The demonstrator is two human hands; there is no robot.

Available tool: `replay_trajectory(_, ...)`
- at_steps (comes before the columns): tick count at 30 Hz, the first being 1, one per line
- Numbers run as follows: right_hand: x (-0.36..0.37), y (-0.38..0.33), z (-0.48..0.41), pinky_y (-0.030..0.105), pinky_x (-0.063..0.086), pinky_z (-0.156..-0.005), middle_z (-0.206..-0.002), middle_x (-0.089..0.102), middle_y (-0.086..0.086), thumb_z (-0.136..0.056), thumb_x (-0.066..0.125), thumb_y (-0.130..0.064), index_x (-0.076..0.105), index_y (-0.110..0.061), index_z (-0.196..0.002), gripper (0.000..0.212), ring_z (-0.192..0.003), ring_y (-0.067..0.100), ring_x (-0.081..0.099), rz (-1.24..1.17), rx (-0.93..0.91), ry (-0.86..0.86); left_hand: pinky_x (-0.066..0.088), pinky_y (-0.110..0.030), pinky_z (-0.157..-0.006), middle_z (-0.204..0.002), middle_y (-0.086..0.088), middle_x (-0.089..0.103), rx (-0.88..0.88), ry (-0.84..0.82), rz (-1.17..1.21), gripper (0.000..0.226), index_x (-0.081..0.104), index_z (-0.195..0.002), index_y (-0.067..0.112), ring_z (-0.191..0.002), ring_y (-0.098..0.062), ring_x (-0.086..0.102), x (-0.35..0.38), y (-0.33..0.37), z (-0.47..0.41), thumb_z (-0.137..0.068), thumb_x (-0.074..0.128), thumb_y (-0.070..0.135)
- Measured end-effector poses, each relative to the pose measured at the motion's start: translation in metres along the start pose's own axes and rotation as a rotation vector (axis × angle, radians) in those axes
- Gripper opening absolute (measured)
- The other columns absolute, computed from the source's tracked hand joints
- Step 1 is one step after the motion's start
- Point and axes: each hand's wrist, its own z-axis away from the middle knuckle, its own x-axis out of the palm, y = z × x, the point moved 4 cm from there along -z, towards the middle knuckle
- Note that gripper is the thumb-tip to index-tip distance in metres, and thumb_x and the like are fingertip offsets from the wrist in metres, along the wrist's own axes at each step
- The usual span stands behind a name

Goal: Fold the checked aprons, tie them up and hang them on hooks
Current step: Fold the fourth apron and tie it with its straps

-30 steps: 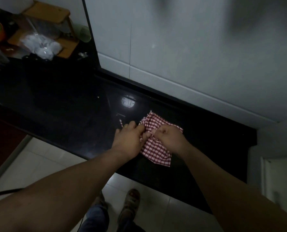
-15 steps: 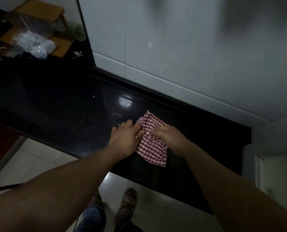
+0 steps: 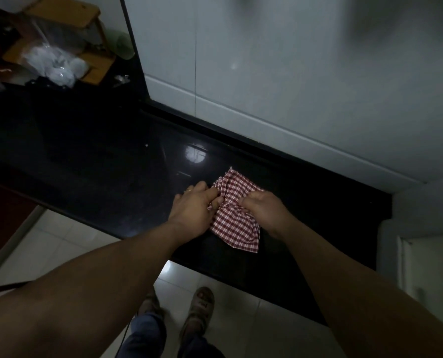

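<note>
A folded red-and-white checked cloth apron lies near the front edge of the glossy black stone counter, cinched at its middle. The left hand has its fingers curled round that waist from the left. The right hand pinches it from the right with bent fingers. Pale wall tiles rise behind.

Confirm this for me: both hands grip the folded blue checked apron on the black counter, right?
Wrong colour: the head view shows the checked apron is red and white, not blue. The rest holds: the left hand and right hand both grip it, folded, on the black counter.
</note>
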Motion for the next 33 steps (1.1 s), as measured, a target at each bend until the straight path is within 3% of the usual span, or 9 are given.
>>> replay_trajectory(4, -0.001, -0.004, 0.005, 0.032, 0.050, -0.061, -0.076, 0.063, 0.008, -0.098, 0.064, -0.042, 0.066, -0.006, -0.087, 0.039, -0.065, 0.015, 0.057, 0.111, -0.060, 0.033, 0.034, -0.047, -0.103, -0.106, 0.013, 0.051, -0.022, -0.020, -0.098, 0.023, 0.053, -0.104, 0.043, -0.111, -0.015, 0.048, -0.012, 0.001, 0.000, -0.104, 0.039, 0.061)
replay_trajectory(6, -0.001, -0.005, 0.005, 0.038, 0.055, -0.065, -0.081, 0.067, 0.013, -0.099, 0.062, -0.046, 0.066, -0.007, -0.091, 0.040, -0.068, 0.018, 0.059, 0.169, -0.093, 0.053, 0.032, -0.047, -0.108, -0.119, 0.010, 0.051, 0.035, 0.161, -0.174, 0.031, 0.053, -0.116, 0.037, -0.119, -0.015, 0.045, -0.029, 0.006, 0.001, -0.102, 0.042, 0.063)
replay_trajectory(8, 0.001, -0.005, 0.004, 0.046, 0.058, -0.076, -0.088, 0.069, 0.011, -0.100, 0.061, -0.043, 0.066, -0.013, -0.091, 0.031, -0.074, 0.019, 0.063, 0.224, -0.146, 0.094, 0.040, -0.047, -0.105, -0.121, 0.001, 0.053, 0.241, 0.362, -0.175, 0.029, 0.057, -0.121, 0.024, -0.116, -0.020, 0.049, -0.043, 0.031, 0.003, -0.103, 0.048, 0.045)
replay_trajectory(11, 0.010, 0.002, 0.003, 0.044, 0.057, -0.084, -0.099, 0.066, -0.003, -0.099, 0.058, -0.034, 0.067, -0.023, -0.104, 0.015, -0.089, 0.011, 0.063, 0.358, -0.297, 0.213, 0.042, -0.042, -0.110, -0.134, -0.004, 0.056, 0.552, 0.174, -0.160, 0.037, 0.054, -0.138, 0.017, -0.124, -0.019, 0.050, -0.024, 0.062, -0.001, -0.104, 0.045, 0.028)
replay_trajectory(14, 0.011, 0.017, 0.007, 0.040, 0.051, -0.087, -0.098, 0.055, -0.008, -0.098, 0.054, -0.038, 0.059, -0.027, -0.093, 0.013, -0.094, 0.010, 0.055, 0.541, -0.440, 0.386, 0.009, -0.041, -0.131, -0.171, -0.004, 0.024, 0.418, -0.092, -0.250, 0.061, 0.016, -0.166, 0.022, -0.159, -0.016, 0.015, 0.007, 0.043, -0.015, -0.109, 0.024, 0.043)
replay_trajectory(17, 0.013, 0.032, 0.015, 0.039, 0.046, -0.091, -0.106, 0.052, -0.008, -0.101, 0.049, -0.043, 0.052, -0.029, -0.097, 0.015, -0.102, 0.013, 0.051, 0.663, -0.497, 0.479, -0.004, -0.046, -0.130, -0.174, -0.002, -0.004, 0.371, -0.130, -0.380, 0.070, 0.000, -0.166, 0.026, -0.159, -0.015, -0.014, 0.023, 0.024, -0.014, -0.105, 0.001, 0.059)
replay_trajectory(22, 0.020, 0.045, 0.012, 0.054, 0.023, -0.124, -0.143, 0.051, -0.003, -0.103, 0.027, -0.054, 0.051, -0.024, -0.134, 0.049, -0.142, 0.017, 0.040, 0.745, -0.420, 0.522, -0.003, -0.045, -0.130, -0.175, -0.001, -0.005, 0.275, -0.122, -0.319, 0.078, -0.001, -0.166, 0.028, -0.159, -0.016, -0.016, 0.033, 0.020, -0.019, -0.101, 0.014, 0.068)
replay_trajectory(28, 0.007, 0.051, 0.010, 0.057, 0.003, -0.127, -0.171, 0.013, -0.006, -0.103, 0.012, -0.066, 0.016, -0.032, -0.161, 0.067, -0.159, 0.016, 0.007, 0.921, -0.385, 0.269, 0.001, -0.044, -0.131, -0.175, -0.002, -0.007, 0.297, -0.129, -0.328, 0.092, -0.005, -0.166, 0.023, -0.159, -0.014, -0.013, 0.027, 0.010, -0.014, -0.098, 0.023, 0.078)
replay_trajectory(33, 0.002, 0.043, 0.016, 0.061, 0.004, -0.126, -0.171, 0.015, -0.003, -0.100, 0.018, -0.070, 0.017, -0.030, -0.162, 0.074, -0.158, 0.019, 0.011, 0.956, -0.395, 0.218, -0.004, -0.047, -0.130, -0.175, -0.004, -0.006, 0.271, -0.164, -0.401, 0.098, -0.004, -0.166, 0.021, -0.160, -0.016, -0.012, 0.023, 0.013, -0.012, -0.095, 0.018, 0.084)
